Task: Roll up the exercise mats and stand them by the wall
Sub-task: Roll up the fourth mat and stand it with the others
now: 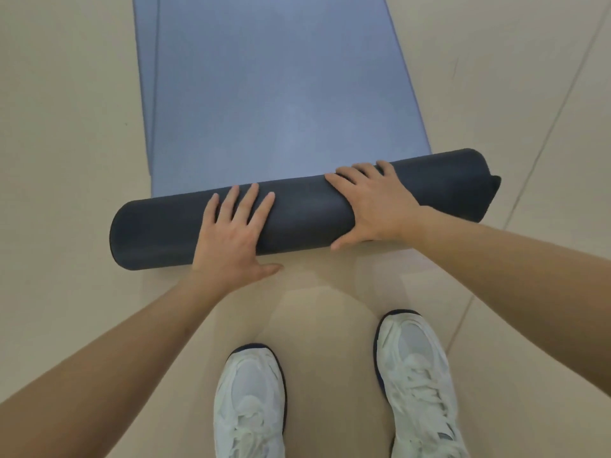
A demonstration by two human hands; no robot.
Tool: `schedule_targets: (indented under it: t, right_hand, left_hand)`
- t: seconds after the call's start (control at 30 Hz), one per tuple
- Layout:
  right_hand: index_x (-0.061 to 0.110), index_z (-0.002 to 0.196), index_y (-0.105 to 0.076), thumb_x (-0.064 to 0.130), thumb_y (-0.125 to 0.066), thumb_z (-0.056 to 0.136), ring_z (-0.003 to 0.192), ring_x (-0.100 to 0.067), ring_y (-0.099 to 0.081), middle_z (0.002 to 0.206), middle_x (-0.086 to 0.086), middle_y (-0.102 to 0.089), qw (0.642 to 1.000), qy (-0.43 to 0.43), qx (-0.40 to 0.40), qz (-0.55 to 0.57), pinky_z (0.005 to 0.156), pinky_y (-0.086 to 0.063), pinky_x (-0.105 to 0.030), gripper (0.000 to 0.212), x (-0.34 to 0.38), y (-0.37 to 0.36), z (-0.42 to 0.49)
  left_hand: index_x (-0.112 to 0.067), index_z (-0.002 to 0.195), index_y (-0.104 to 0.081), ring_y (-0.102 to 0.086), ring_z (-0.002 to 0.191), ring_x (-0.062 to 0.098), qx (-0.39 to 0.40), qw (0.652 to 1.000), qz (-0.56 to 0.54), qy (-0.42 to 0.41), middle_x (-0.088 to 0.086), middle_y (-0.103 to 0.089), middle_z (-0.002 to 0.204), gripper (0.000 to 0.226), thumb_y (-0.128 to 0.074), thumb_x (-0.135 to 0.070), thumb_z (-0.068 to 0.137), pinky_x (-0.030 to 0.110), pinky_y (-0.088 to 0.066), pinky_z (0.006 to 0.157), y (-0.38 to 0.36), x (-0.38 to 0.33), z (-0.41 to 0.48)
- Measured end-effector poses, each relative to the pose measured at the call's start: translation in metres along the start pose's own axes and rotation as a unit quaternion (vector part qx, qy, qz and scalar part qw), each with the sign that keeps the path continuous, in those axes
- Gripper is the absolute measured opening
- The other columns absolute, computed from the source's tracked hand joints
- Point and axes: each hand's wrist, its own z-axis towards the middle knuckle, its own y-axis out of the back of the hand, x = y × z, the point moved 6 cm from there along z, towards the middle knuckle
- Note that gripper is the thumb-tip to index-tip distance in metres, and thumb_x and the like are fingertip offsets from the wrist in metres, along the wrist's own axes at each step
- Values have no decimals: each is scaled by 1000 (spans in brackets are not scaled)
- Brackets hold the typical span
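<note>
A blue exercise mat (281,94) lies flat on the floor and stretches away from me. Its near end is wound into a dark roll (307,209) that lies across the view, slightly higher on the right. My left hand (236,233) presses flat on the roll left of centre, fingers straight and spread, thumb down by the floor. My right hand (373,201) lies over the roll right of centre, fingers draped over its top and thumb low on the near side. A second mat edge (147,77) shows along the flat mat's left side.
Beige tiled floor (66,160) surrounds the mat, with grout lines on the right. My two white sneakers (251,401) stand just behind the roll. No wall is in view.
</note>
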Motion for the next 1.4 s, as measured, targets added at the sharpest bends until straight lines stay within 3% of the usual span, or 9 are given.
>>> schedule_targets:
  t: [0.17, 0.3, 0.4, 0.57, 0.7, 0.87, 1.03, 1.23, 1.4]
  right_hand:
    - [26, 158, -24, 99, -49, 62, 145, -35, -33, 160, -6, -36, 999, -39, -6, 3, 121, -15, -64, 123, -10, 13, 9]
    - [21, 157, -25, 101, -41, 61, 145, -40, -33, 157, -11, -38, 997, -51, -51, -30, 119, -19, -68, 126, -2, 0, -2]
    - [21, 148, -38, 98, -48, 66, 129, -34, -48, 141, -9, -52, 997, -32, -59, -28, 115, -33, -56, 113, -4, 10, 6]
    - [22, 127, -58, 93, -55, 69, 98, -21, -52, 107, 0, -60, 999, -26, -47, 2, 85, -42, -37, 92, -2, 24, 1]
    - [25, 119, -61, 93, -57, 67, 89, -17, -50, 95, 5, -58, 999, -21, 0, 36, 72, -35, -33, 85, 8, 25, -24]
    - [28, 100, -61, 89, -64, 67, 79, -13, -56, 84, 9, -59, 988, 10, 102, 118, 58, -30, -27, 69, 24, 15, -67]
    - [26, 100, -65, 86, -67, 66, 77, -9, -60, 87, 7, -67, 963, 18, 202, 175, 60, -40, -27, 69, 31, 1, -76]
    - [30, 102, -66, 86, -68, 61, 88, -12, -64, 93, 12, -68, 950, 5, 209, 231, 71, -48, -33, 69, 18, -9, -52]
    - [31, 107, -68, 82, -71, 66, 91, -10, -65, 98, 13, -69, 949, -3, 198, 244, 74, -49, -32, 65, 10, -14, -39]
  left_hand:
    - [-23, 160, -29, -42, 144, 34, 19, 999, -24, -14, 6, -41, 161, 120, -69, -83, 65, 50, -32, 119, 9, 17, 37]
    - [-29, 155, -35, -54, 129, 27, 53, 998, -44, -13, -3, -53, 150, 112, -71, -83, 63, 45, -48, 96, 16, 24, 54]
    - [-31, 148, -40, -60, 117, 25, 80, 996, -39, -21, -4, -63, 135, 102, -69, -83, 65, 40, -49, 86, 19, 24, 62]
    - [-34, 137, -51, -65, 86, 23, 94, 994, -55, -29, -7, -72, 102, 83, -69, -78, 69, 34, -42, 71, 34, 21, 59]
    - [-43, 127, -54, -65, 82, 18, 148, 983, -102, -28, -13, -72, 96, 82, -60, -87, 59, 36, -51, 73, 36, 13, 33]
    - [-45, 116, -57, -63, 83, 9, 265, 953, -145, -38, -19, -67, 90, 73, -73, -86, 58, 32, -50, 74, 32, -8, -10]
    - [-41, 105, -60, -62, 89, 7, 339, 914, -221, -24, -18, -67, 94, 62, -79, -80, 61, 32, -47, 76, 22, -17, -34]
    - [-48, 127, -54, -62, 105, 13, 279, 929, -242, 13, -21, -66, 115, 79, -63, -87, 59, 40, -51, 91, 22, -8, -33]
    - [-19, 143, -57, -59, 127, 29, -7, 986, -166, -6, 2, -62, 144, 75, -51, -62, 83, 46, -44, 103, 37, -33, -69]
